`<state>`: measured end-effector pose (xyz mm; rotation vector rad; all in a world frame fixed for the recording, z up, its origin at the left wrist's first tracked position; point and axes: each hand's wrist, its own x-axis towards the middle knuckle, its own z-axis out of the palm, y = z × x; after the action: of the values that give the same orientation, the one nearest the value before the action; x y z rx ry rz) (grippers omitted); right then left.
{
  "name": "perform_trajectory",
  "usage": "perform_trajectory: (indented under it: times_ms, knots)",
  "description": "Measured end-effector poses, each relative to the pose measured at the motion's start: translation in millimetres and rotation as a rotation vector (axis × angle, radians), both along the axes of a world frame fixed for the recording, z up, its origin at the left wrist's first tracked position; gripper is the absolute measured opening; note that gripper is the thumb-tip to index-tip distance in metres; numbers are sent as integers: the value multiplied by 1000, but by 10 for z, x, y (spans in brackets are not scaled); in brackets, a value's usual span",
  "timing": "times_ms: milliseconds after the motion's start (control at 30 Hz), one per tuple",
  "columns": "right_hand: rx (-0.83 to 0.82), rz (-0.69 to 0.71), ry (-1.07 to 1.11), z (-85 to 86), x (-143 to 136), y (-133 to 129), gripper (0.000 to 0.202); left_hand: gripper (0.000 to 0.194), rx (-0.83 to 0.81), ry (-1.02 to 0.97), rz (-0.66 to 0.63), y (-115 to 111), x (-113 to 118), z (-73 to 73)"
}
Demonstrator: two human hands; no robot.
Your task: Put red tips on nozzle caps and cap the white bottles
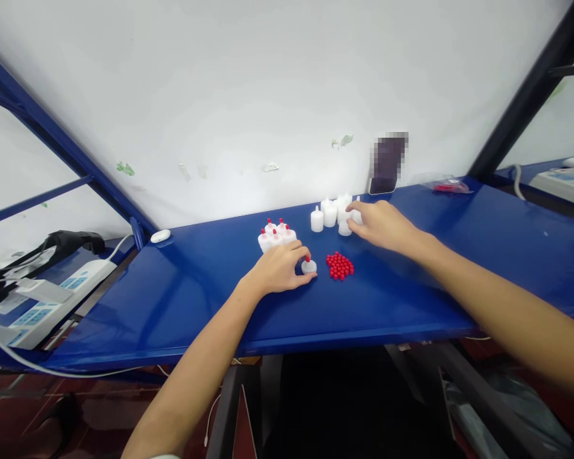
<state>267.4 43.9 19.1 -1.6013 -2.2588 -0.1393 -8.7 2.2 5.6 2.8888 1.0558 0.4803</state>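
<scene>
My left hand point(282, 266) curls its thumb and fingers around a small white dropper bottle point(309, 267) with a red cap, low over the blue table. Just behind that hand stands a group of white bottles point(274, 238) wearing red caps. My right hand point(381, 223) reaches to several uncapped white bottles point(330, 213) with thin nozzles. Its thumb and index finger close at the top of one white bottle point(345, 227) at the front of that group; the fingers partly hide it. Between the hands lies a pile of small red caps point(339, 266).
The blue table point(196, 293) meets a white wall behind. A dark, pixelated phone-like object point(387, 162) leans there. A plastic bag with red pieces point(449, 185) lies at the back right, a white oval object point(161, 236) at the left. Power strips point(60, 303) and cables sit at far left.
</scene>
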Motion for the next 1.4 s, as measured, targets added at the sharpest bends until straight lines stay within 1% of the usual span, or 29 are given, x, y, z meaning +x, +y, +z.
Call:
perform_trajectory:
  times_ms: [100, 200, 333, 433, 533, 633, 700, 800, 867, 900, 933, 967, 1033, 1100, 1200, 1267, 1333, 1400]
  knots:
    - [1, -14, -27, -57, -34, 24, 40, 26, 21, 45, 62, -2, -27, 36]
    - [9, 4, -36, -95, -43, 46, 36, 27, 47, 89, 137, 8, -47, 44]
    - [19, 17, 19, -121, -15, 72, 31, 29, 106, 127, 262, 49, -87, 28]
    - [24, 10, 42, -137, 8, 88, 29, 35, 142, 126, 355, 77, -126, 24]
    - [35, 34, 70, -137, 17, 95, 27, 35, 170, 80, 375, 76, -133, 33]
    - [59, 106, 179, -98, -10, 58, 25, 24, 172, -49, 326, 39, -84, 44]
    - [67, 182, 301, -58, -59, -5, 23, 20, 121, -174, 256, 3, -25, 42]
    - [22, 317, 524, -10, -179, -141, 25, 23, -64, -382, 141, -55, 77, 24]
    - [-61, 419, 638, 4, -272, -232, 28, 37, -228, -488, 97, -88, 138, 3]
    - [-110, 465, 674, 7, -313, -271, 29, 44, -309, -519, 81, -100, 163, -9]
    - [-159, 505, 697, 9, -347, -301, 30, 47, -382, -537, 62, -108, 185, -20]
    - [-204, 536, 709, 13, -371, -323, 32, 45, -445, -544, 41, -112, 202, -31]
    - [-268, 569, 695, 26, -375, -334, 32, 36, -527, -539, 2, -113, 224, -48]
    - [-308, 572, 610, 45, -320, -304, 31, 33, -555, -510, -14, -110, 232, -52]
    - [-342, 557, 339, 55, -176, -202, 28, 37, -550, -437, -23, -114, 232, -34]
    - [-357, 578, 178, 36, -92, -128, 28, 38, -556, -406, -43, -123, 231, -14]
    - [-368, 618, 103, -1, -43, -68, 29, 39, -584, -400, -64, -132, 231, 0]
    - [-374, 655, 88, -42, -24, -28, 30, 40, -617, -411, -75, -139, 233, 4]
